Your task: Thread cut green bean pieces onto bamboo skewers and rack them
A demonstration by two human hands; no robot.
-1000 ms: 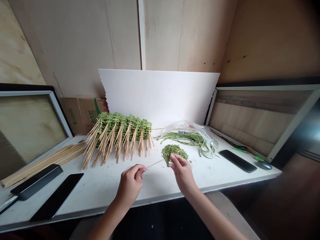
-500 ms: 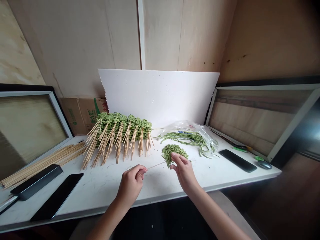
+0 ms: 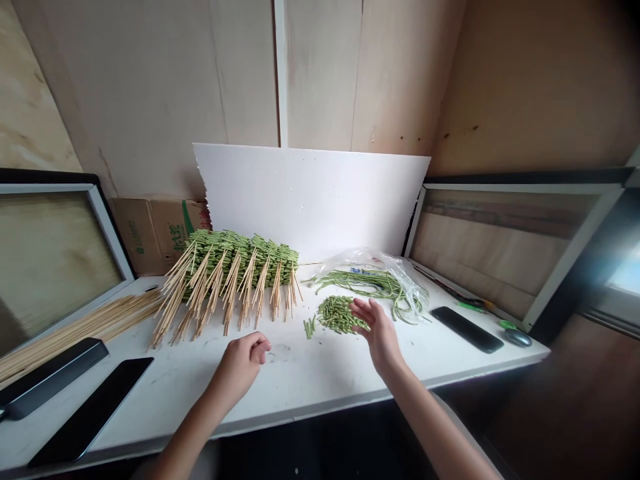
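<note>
My left hand is closed, its fingers curled round the end of a thin bamboo skewer whose shaft hardly shows against the white table. A short row of cut green bean pieces lies side by side at the skewer's far end, left of the pile. My right hand is open with its fingers apart, over the right edge of the pile of cut bean pieces; I see nothing held in it.
Bean skewers are stacked at the back left, beside bare bamboo sticks. Long uncut beans lie with a plastic bag behind the pile. A phone and mouse lie right; a black slab lies front left.
The right hand has let go and opened, moving slightly right. The left hand has drawn back left, and a few bean pieces now sit apart from the pile.
</note>
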